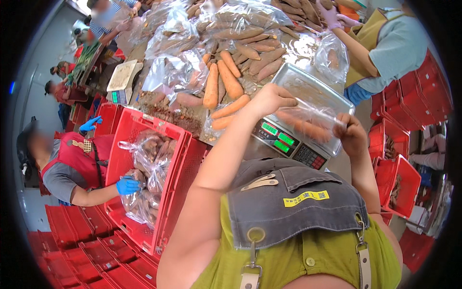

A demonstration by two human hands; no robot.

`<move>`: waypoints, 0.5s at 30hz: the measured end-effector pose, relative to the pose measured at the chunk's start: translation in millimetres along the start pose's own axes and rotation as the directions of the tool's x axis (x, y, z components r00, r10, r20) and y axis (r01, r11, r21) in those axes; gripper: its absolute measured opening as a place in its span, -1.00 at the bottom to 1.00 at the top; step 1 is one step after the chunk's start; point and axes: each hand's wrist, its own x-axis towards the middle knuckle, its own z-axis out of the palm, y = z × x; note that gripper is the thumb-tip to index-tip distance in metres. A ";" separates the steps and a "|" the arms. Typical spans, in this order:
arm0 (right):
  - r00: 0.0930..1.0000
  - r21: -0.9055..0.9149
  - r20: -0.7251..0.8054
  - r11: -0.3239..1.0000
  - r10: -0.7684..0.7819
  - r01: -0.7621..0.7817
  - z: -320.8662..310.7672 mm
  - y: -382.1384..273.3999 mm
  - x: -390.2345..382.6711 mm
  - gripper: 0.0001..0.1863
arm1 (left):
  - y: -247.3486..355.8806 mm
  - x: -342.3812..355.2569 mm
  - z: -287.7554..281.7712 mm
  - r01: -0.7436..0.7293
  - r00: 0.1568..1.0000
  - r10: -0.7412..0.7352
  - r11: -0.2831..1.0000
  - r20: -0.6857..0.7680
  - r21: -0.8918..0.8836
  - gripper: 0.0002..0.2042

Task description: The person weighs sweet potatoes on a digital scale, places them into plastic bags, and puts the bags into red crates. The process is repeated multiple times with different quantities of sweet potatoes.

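Observation:
A clear plastic bag point(313, 110) with carrots point(304, 125) in it is stretched between my two hands, over the digital scale. My left hand point(272, 100) has its fingers closed on the bag's left end. On the other end, the fingers of my right hand point(352, 134) pinch the plastic. Below and behind the bag is the scale's metal pan point(301, 77), with dirt on it. The scale's keypad and lit green displays point(279, 136) face me. Several loose carrots point(228, 83) lie on the table left of the scale, close to my left wrist.
Long brown roots point(264, 60) and filled plastic bags point(175, 36) heap up across the table. A red crate point(180, 144) of bagged roots stands at left, with a blue-gloved hand point(129, 185) in it. Another person point(385, 43) works at the far right, near red crates point(406, 103).

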 end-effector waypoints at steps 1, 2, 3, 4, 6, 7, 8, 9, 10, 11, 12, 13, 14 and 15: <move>0.986 -0.140 -0.097 0.979 0.135 -0.148 -0.7 -0.8 -2.1 -0.84 | -12.4 1.0 1.0 0.011 0.997 -0.008 0.999 -0.078 0.043 -0.75; 0.945 -0.265 -0.211 0.917 0.248 -0.300 -0.2 -2.2 -4.9 -0.84 | -19.7 4.0 7.1 0.028 0.988 -0.015 0.996 -0.154 0.084 -0.76; 0.882 -0.367 -0.334 0.816 0.333 -0.447 2.7 -2.4 -7.4 -0.85 | -24.9 6.9 12.6 0.048 0.973 -0.019 0.991 -0.230 0.124 -0.78; 0.938 -0.578 -0.293 0.747 0.187 -0.330 15.0 2.2 -8.3 -0.88 | -23.8 5.9 19.8 0.140 0.964 -0.122 0.988 -0.238 0.061 -0.73; 0.994 -0.866 -0.026 0.495 0.107 -0.076 2.3 -1.2 -11.1 -0.89 | -45.3 10.9 39.6 -0.097 0.914 0.240 0.912 -0.328 0.398 -0.63; 0.986 -0.937 0.127 0.339 0.105 0.084 -1.6 -2.3 -9.6 -0.88 | -52.9 14.8 50.9 -0.176 0.849 0.413 0.809 -0.330 0.561 -0.58; 0.987 -0.901 0.158 0.408 -0.013 0.149 13.8 1.0 -9.7 -0.87 | -50.9 11.7 65.0 -0.228 0.782 0.500 0.786 -0.372 0.575 -0.51; 0.981 -0.908 0.193 0.374 -0.029 0.190 21.7 -1.6 -10.2 -0.87 | -41.0 1.6 76.4 -0.237 0.798 0.510 0.755 -0.320 0.612 -0.49; 0.970 -0.907 0.240 0.348 -0.039 0.238 28.6 -3.8 -7.6 -0.86 | -30.8 -9.5 87.2 -0.244 0.812 0.518 0.720 -0.270 0.649 -0.46; 0.958 -0.905 0.283 0.320 -0.039 0.281 37.2 -7.6 -6.6 -0.86 | -12.0 -22.1 91.2 -0.226 0.895 0.427 0.687 -0.132 0.691 -0.47; 0.939 -0.886 0.341 0.321 -0.035 0.334 41.5 -5.4 -5.1 -0.91 | 3.3 -35.6 87.4 -0.178 0.943 0.316 0.751 -0.108 0.636 -0.54; 0.908 -0.858 0.418 0.319 -0.021 0.402 53.4 -8.3 0.5 -0.96 | 13.4 -52.1 78.9 -0.115 0.972 0.211 0.812 -0.104 0.572 -0.61; 0.878 -0.791 0.476 0.418 -0.038 0.447 60.1 -12.6 4.9 -0.94 | -6.7 -48.0 86.2 -0.164 0.891 0.367 0.809 -0.267 0.564 -0.64; 0.854 -0.715 0.517 0.517 -0.061 0.470 66.1 -15.4 10.7 -0.92 | -29.4 -45.3 90.2 -0.212 0.765 0.502 0.788 -0.403 0.579 -0.67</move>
